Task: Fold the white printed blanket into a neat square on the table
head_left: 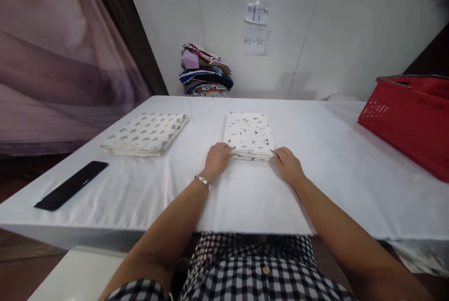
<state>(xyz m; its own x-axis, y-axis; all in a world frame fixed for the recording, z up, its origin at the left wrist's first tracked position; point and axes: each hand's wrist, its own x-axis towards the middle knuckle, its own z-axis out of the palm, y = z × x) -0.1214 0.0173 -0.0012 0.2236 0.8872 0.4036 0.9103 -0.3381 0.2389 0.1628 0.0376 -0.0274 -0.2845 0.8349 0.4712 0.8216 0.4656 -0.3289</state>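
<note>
1. Checked shirt (238,277), black and white, one pale button (266,269) visible. Nearest my camera, on the near side of the printed cloth (249,130), from which I take all places below.
2. Printed cloth: white, small scattered motifs, folded into a flat, many-layered rectangle. I find it lying on the white-covered table (333,160), layered edge towards me.
3. Left hand (217,158): at the printed cloth's near left corner, fingers partly curled, tips touching it. I cannot tell whether they pinch the layers or merely press.
4. Right hand (289,164): at the near right corner, fingers bent, tips touching the edge. Again I cannot tell pinching from pressing.
5. Bracelet (203,181), silver-coloured, on the left wrist, nearer me than the printed cloth.
6. Grey-motif cloth (147,133): white ground, folded in layers, left of the printed cloth and apart from it.
7. Flat black object (72,186), oblong, kind unclear to me; well to the left of the printed cloth and nearer.
8. Red basket (410,121), slotted sides, well to the right of the printed cloth.
9. Stack of folded textiles (206,71), mixed colours, beyond the printed cloth and to its left.
10. Two paper notices (256,41) on the pale wall (298,6) beyond the printed cloth; I read "45-50" on the lower.
</note>
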